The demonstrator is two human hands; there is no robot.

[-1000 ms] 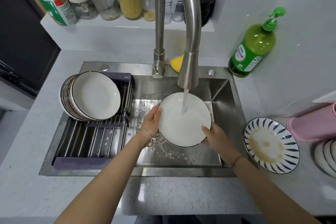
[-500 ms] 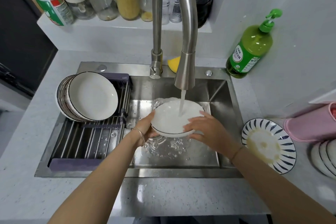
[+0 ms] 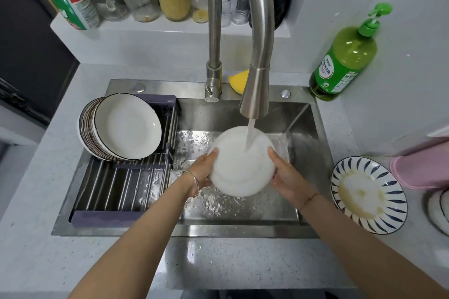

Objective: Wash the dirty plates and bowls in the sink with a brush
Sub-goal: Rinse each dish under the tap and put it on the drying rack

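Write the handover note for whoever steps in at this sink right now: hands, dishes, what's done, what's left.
Left hand and right hand both grip the white plate by its rim, under the running faucet, over the sink.
Done: a stack of plates, clean-looking, leans on the drying rack.
Left: finish rinsing this plate and rack it. The striped plate with yellow residue waits on the counter to the right, with more dishes at the frame edge. No brush in view.

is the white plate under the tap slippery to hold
Probably slippery: tap water runs over the white plate, held only at its edges by the left hand and right hand. It looks ceramic, so likely stiff and breakable against the steel sink.
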